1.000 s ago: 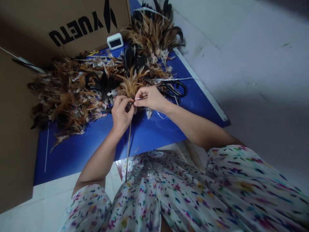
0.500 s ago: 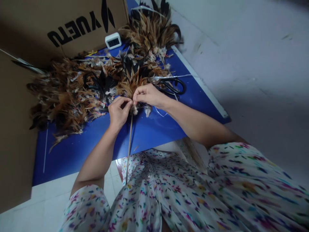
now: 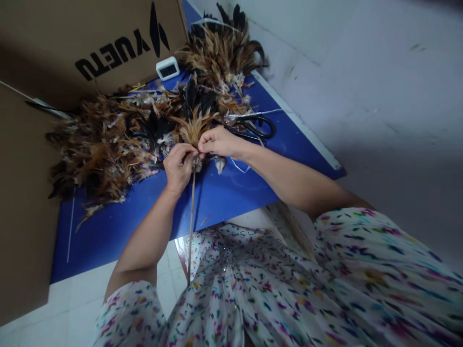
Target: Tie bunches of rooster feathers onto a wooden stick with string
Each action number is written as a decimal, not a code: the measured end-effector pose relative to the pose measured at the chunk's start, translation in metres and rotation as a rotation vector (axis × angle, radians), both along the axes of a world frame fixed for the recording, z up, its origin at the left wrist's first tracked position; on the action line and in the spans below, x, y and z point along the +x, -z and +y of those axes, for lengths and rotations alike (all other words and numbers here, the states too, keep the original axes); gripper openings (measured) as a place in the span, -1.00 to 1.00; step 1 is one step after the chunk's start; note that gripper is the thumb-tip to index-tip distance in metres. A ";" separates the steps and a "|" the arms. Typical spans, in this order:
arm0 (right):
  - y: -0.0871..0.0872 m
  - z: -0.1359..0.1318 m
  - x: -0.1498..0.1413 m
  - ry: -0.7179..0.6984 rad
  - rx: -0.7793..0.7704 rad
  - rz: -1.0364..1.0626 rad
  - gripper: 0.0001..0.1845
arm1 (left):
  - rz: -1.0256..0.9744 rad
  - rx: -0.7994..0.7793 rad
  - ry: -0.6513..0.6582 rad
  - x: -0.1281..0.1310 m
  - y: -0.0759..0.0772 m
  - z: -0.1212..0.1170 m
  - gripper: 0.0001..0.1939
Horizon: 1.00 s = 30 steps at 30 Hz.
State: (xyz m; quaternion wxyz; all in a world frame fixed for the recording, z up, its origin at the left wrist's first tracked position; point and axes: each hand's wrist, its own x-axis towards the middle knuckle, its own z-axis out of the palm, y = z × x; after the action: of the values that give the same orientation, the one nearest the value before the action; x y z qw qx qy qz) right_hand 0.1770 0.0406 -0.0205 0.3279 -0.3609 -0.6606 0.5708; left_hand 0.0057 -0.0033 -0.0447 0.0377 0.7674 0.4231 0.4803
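Observation:
A bundle of brown and black feathers (image 3: 195, 126) sits at the top of a thin stick (image 3: 192, 217), like the head of a feather duster. Its stick runs down past the table edge to my lap. At the bundle's base, my left hand (image 3: 178, 166) pinches from the left side. My right hand (image 3: 220, 143) is closed there too, thumb and forefinger together, almost touching the left fingertips. Any thread between the fingers is too small to make out. Pale fluffy feather ends show just below the hands.
Loose feathers (image 3: 104, 144) are heaped on the blue table (image 3: 231, 193) to the left. Black-handled scissors (image 3: 258, 126) lie to the right, beside white string. Behind stand a second feather bunch (image 3: 220, 53), a small white digital clock (image 3: 168, 68) and a cardboard box (image 3: 119, 29).
The camera view has shifted slightly. Both hands stay pinched at the base of the feather bundle, with only slight finger movement.

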 end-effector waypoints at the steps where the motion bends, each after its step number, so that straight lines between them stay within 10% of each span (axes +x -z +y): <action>1: 0.000 0.000 0.000 -0.002 0.001 -0.003 -0.91 | -0.014 0.006 0.006 0.000 0.001 0.000 -0.86; 19: -0.005 -0.001 0.003 -0.041 -0.051 -0.055 -0.89 | -0.263 -0.278 0.054 -0.001 0.010 0.008 -0.79; 30: -0.005 -0.003 0.005 -0.069 0.058 -0.225 -0.90 | -0.048 -0.329 0.005 0.002 0.011 0.008 -0.82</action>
State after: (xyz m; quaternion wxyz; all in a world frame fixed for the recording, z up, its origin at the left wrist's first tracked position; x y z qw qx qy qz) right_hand 0.1819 0.0373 -0.0159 0.2423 -0.3901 -0.7215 0.5181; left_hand 0.0079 0.0046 -0.0557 0.1742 0.7403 0.4930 0.4226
